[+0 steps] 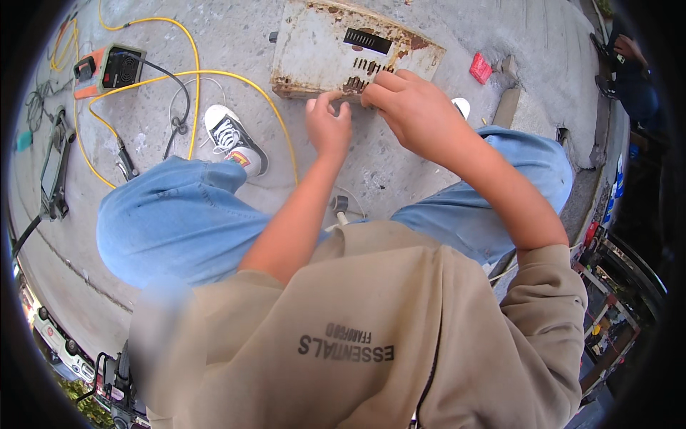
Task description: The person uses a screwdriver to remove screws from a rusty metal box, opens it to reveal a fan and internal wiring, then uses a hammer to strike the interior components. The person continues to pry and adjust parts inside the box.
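Observation:
A rusty, cream-painted metal box (314, 46) with a dark rectangular opening and rows of vent slots lies on the ground in front of me. My left hand (330, 129) is at the box's near edge, thumb and index finger apart, with nothing visible between them. Over the near right corner, beside the vent slots, my right hand (411, 107) has its fingers bent and pressed together. Whatever its fingertips pinch, if anything, is hidden behind the hand.
An orange and black machine (111, 70) stands at the left with cables. A yellow cable (193, 50) loops across the concrete near my shoe (232, 136). A floor jack (53, 168) is farther left. A red packet (480, 68) lies right of the box. Another person (632, 79) is at far right.

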### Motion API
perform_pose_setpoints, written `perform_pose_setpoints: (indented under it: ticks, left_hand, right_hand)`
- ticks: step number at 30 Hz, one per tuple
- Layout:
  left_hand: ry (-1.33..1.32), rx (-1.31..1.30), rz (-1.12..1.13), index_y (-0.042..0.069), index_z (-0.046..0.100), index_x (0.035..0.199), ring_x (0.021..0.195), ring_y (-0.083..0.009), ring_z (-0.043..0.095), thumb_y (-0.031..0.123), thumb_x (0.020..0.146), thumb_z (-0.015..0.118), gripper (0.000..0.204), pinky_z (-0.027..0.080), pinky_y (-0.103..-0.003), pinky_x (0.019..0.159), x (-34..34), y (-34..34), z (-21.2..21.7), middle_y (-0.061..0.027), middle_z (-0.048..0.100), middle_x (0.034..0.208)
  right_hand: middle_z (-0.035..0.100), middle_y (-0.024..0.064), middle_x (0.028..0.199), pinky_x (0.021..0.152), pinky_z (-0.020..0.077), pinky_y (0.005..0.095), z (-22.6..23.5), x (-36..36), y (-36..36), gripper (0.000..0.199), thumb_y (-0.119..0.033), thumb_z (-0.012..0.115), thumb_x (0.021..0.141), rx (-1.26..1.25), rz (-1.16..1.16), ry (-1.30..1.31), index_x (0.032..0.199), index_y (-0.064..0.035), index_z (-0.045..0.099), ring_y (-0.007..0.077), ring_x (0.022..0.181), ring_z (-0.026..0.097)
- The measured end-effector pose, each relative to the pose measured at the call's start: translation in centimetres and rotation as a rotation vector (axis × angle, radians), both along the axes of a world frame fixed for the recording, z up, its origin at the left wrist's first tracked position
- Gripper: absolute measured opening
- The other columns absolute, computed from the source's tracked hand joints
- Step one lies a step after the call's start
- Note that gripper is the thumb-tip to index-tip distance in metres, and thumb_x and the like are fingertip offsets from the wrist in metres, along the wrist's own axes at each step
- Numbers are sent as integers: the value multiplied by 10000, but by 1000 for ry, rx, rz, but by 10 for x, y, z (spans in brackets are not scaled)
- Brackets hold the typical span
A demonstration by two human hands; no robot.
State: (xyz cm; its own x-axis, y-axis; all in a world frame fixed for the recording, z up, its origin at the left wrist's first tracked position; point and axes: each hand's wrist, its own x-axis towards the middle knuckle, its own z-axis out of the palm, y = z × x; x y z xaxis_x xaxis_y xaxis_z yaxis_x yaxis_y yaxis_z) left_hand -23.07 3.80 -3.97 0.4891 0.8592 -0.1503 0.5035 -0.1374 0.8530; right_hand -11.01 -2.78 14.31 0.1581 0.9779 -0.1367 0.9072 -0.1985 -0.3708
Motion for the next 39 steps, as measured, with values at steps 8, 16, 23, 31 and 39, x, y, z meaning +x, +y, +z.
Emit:
perform_pose_setpoints:
  ticks: [8, 16, 23, 31, 39]
  left_hand:
    - [-97, -100, 81, 80, 703, 964, 671, -139, 536, 128, 742, 782, 241, 475, -299, 650, 6, -6, -13, -14, 549, 785]
    - [-81, -85, 68, 69, 710, 946, 628, -119, 496, 100, 744, 768, 212, 439, -296, 597, 9, 0, -3, -1, 538, 744]
    - [-118, -339, 64, 57, 713, 891, 746, -206, 602, 69, 772, 734, 121, 491, -351, 687, 10, 15, -13, -82, 641, 877]
    - [-44, -2, -36, 138, 734, 969, 733, -246, 620, 116, 771, 744, 199, 502, -362, 670, 6, 8, 3, -68, 632, 847]
    - [-132, -8, -65, 192, 754, 986, 659, -216, 564, 104, 767, 747, 236, 466, -340, 611, 5, 7, -4, -54, 554, 750]
  right_hand:
    - [623, 66, 917, 773, 515, 382, 11, -4, 4, 260, -62, 693, 786, -84, -169, -72, 1023, -108, 594, 275, 955, 584]
    - [606, 45, 917, 694, 543, 359, 5, -2, 5, 275, -46, 663, 799, 20, -28, -120, 1055, -112, 587, 262, 929, 588]
    - [648, 53, 907, 721, 507, 393, 7, 0, 5, 269, -98, 718, 784, -2, -167, -112, 1021, -104, 590, 278, 849, 571]
    - [623, 62, 978, 690, 543, 403, 7, -4, 4, 294, -148, 722, 804, 29, -56, -122, 1040, -100, 552, 284, 902, 620]
    - [613, 52, 912, 694, 524, 398, 9, -10, 8, 221, -85, 701, 802, -128, -259, -82, 991, -106, 588, 296, 922, 625]
